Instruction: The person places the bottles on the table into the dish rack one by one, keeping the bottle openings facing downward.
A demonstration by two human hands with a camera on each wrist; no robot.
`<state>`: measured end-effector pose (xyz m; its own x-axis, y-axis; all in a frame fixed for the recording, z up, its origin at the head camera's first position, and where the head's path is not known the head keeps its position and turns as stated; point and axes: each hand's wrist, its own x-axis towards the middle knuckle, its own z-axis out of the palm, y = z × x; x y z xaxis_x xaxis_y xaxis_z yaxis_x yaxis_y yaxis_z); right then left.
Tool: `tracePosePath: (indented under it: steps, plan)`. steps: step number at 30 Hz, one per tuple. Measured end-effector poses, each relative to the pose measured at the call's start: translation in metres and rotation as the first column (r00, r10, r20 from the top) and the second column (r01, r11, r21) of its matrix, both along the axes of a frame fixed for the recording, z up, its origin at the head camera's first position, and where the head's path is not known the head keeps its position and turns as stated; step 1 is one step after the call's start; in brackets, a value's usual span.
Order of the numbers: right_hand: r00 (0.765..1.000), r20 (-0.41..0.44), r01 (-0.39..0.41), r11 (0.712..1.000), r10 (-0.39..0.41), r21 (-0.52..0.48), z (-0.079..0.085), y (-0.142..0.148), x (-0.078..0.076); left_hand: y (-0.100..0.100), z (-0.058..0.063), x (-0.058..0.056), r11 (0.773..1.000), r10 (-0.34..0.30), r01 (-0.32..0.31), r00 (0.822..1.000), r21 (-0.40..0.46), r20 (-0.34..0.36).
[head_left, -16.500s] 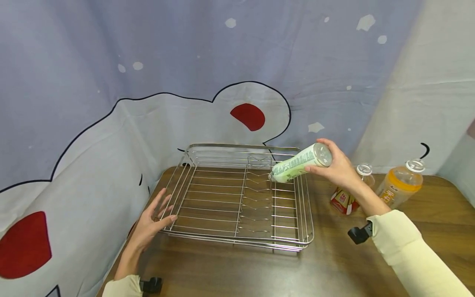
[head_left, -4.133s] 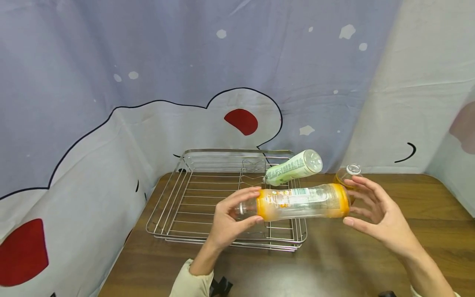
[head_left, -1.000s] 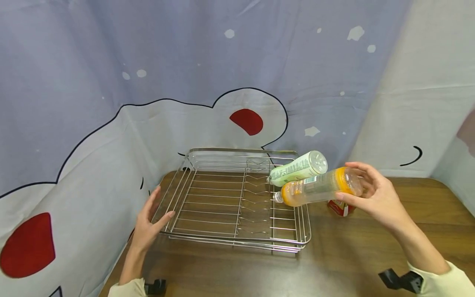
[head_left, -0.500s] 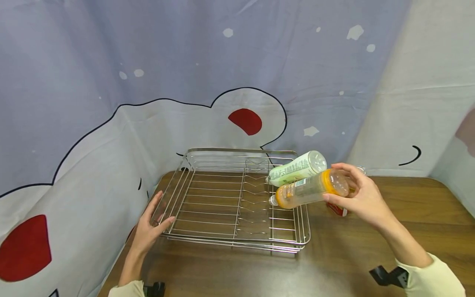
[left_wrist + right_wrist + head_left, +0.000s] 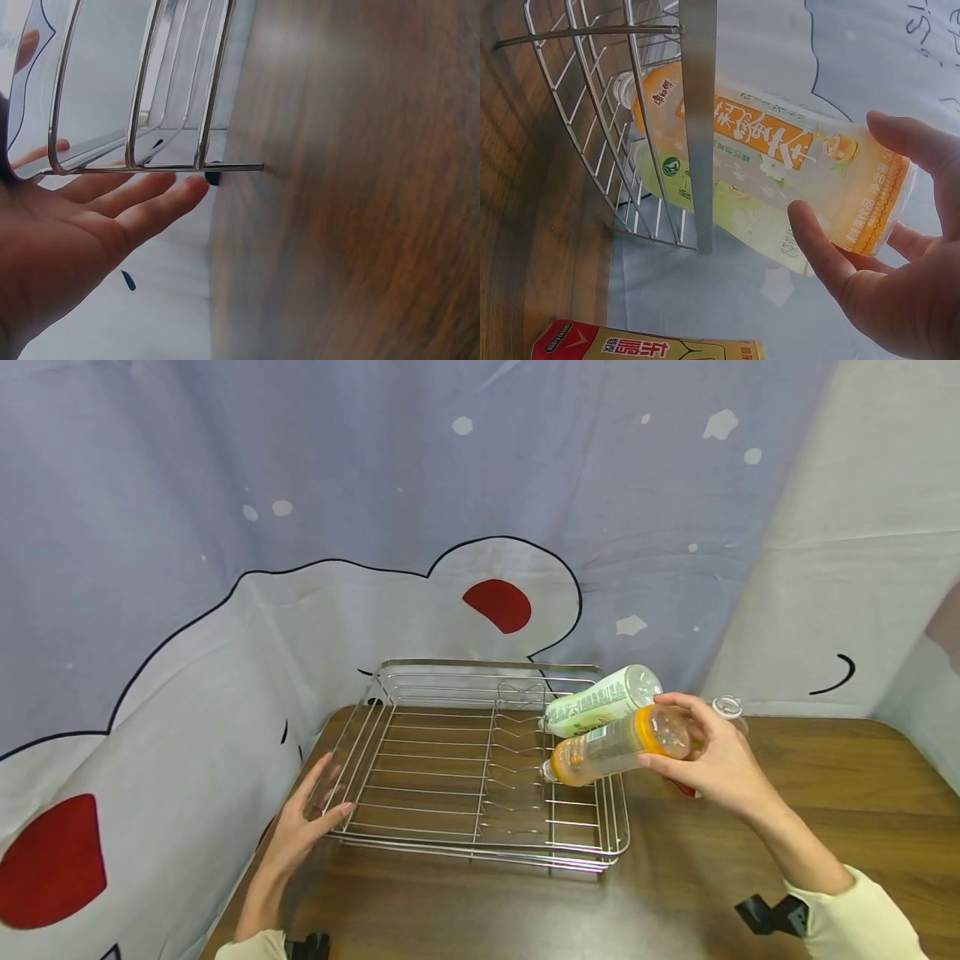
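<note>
One orange-banded bottle [image 5: 761, 150], partly hidden by right fingers [image 5: 821, 251].

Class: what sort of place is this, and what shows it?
Probably an indoor work corner: a brown wood-grain table, grey-blue and white printed cloth hanging behind it, and a rectangular silver wire rack.

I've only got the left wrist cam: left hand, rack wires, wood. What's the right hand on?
Observer: The right hand grips an orange-banded bottle near its base.

Operator: Any other bottle in the rack? None on my feed.

Observer: Yes, the head view shows a green bottle tilted neck-down at the right side of the rack.
</note>
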<state>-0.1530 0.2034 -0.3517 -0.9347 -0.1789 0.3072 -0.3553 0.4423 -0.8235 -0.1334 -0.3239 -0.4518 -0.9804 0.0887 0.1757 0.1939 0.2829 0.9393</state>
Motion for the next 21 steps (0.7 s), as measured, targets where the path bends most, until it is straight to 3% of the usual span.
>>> tracePosePath:
  steps: [5, 9, 16, 21]
  plan:
    - [1.0, -0.02, 0.009, 1.0, -0.009, -0.005, -0.003, -0.003, -0.002, 0.001, 0.002, 0.001, 0.999, -0.01, 0.009, 0.999, 0.038, 0.048]
    - [0.997, -0.065, 0.048, 0.998, -0.045, 0.05, -0.006, -0.006, -0.003, 0.0, 0.001, 0.001, 0.998, -0.016, 0.013, 0.998, 0.056, 0.061]
    - [0.99, -0.114, 0.093, 0.989, -0.08, 0.112, -0.008, -0.01, -0.004, -0.003, -0.002, 0.001, 0.993, -0.058, 0.055, 0.998, 0.103, 0.029]
    - [0.992, -0.108, 0.079, 0.993, -0.069, 0.091, -0.009, -0.011, -0.005, -0.005, -0.004, -0.001, 0.992, -0.07, 0.069, 0.998, 0.103, 0.007]
